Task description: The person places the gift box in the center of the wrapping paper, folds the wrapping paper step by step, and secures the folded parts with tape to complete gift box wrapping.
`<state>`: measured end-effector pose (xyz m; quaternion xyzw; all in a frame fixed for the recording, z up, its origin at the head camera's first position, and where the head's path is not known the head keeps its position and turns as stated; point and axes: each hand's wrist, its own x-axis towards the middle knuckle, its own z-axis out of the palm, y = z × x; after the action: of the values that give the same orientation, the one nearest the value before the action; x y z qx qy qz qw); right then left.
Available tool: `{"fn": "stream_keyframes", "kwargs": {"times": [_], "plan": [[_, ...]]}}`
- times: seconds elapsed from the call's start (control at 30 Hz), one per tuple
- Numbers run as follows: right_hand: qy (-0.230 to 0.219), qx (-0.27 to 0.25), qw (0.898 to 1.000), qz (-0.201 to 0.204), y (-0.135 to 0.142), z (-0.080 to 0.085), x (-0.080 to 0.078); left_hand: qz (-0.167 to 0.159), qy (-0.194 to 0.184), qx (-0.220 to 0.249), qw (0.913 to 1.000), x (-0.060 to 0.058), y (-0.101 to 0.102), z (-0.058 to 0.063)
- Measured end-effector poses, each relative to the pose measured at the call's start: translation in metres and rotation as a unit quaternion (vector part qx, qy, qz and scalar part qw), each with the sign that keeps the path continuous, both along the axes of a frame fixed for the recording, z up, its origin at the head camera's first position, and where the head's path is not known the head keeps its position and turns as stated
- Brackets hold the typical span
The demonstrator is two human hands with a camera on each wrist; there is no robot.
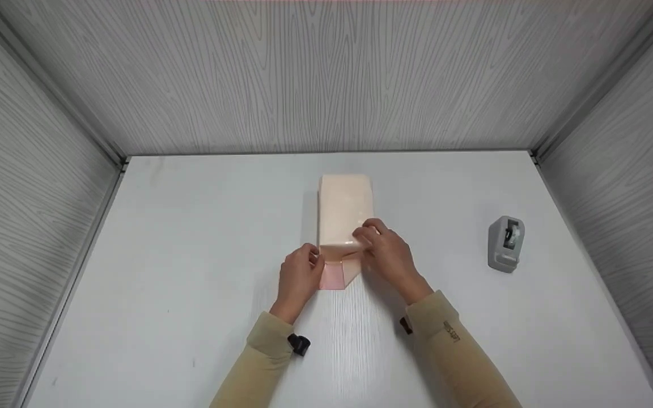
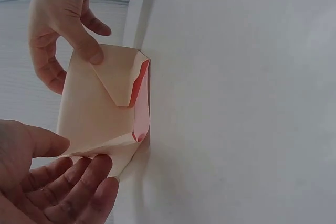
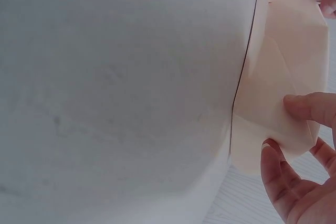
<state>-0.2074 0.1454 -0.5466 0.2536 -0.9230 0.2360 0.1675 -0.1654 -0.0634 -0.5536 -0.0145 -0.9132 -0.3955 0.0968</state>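
A box wrapped in cream paper (image 1: 346, 207) lies lengthwise on the white table. At its near end the wrapping paper (image 2: 100, 124) is partly folded in, with side flaps turned inward and a pink inner face (image 1: 333, 276) showing on the flap toward the person. My left hand (image 1: 300, 277) is at the left near corner, its thumb and fingertips pinching the edge of the paper. On the right near corner, my right hand (image 1: 390, 253) grips the wrapping, thumb on the folded side flap (image 3: 283, 82) and fingers bent about the box's corner.
A grey tape dispenser (image 1: 506, 243) stands on the right part of the table (image 1: 190, 238). Grey wood-grained panels (image 1: 326, 73) rise behind the table and along both sides. Each wrist wears a dark strap device, such as the left one (image 1: 299, 344).
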Motion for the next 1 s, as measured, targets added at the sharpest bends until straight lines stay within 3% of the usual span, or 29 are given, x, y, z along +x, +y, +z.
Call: {"fn": "stream_keyframes", "kwargs": {"times": [0.4, 1.0], "plan": [[-0.001, -0.002, 1.0, 0.004, 0.0003, 0.001, 0.0005, 0.035, -0.001, 0.001, 0.9994, -0.0073, 0.0056, 0.0006], [-0.023, 0.011, 1.0, -0.013, -0.0011, 0.0022, 0.0008, 0.019, -0.009, -0.001, 0.9998, 0.0001, 0.0037, -0.002]]}}
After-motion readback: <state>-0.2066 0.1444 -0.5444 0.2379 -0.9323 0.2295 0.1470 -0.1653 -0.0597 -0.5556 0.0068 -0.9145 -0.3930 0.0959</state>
